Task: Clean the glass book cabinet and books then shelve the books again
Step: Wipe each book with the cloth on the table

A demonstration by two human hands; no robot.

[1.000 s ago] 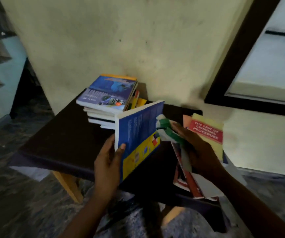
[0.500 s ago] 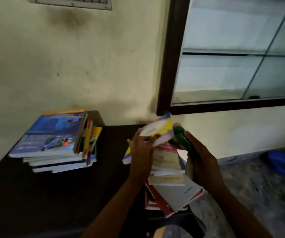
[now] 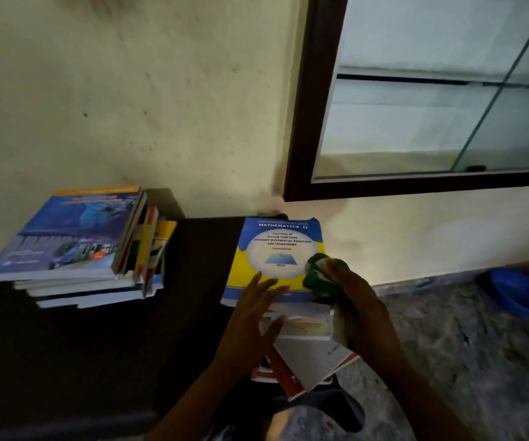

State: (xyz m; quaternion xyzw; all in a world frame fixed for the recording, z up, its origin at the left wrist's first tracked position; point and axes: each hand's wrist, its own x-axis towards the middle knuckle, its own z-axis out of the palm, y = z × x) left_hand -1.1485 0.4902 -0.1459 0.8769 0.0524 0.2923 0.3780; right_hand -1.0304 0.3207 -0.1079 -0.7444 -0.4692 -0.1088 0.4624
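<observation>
A blue and yellow Mathematics II book (image 3: 275,249) lies face up on top of a messy pile of books (image 3: 310,351) at the right end of the dark table (image 3: 97,361). My left hand (image 3: 253,316) rests flat, fingers straight, on the book's near edge. My right hand (image 3: 352,307) grips a green and white cloth (image 3: 318,275) against the book's right side. A second stack of books (image 3: 75,246) with a blue cover on top stands at the table's back left. The glass cabinet (image 3: 431,100) with its dark frame is on the wall at the upper right.
A pale plastered wall (image 3: 145,90) runs behind the table. A blue basin (image 3: 521,291) sits on the speckled floor (image 3: 463,361) at the right, below the cabinet.
The book, held upright in my left hand a second ago, now lies flat on the right pile. My left hand has let go and lies flat on it; the view turned right.
</observation>
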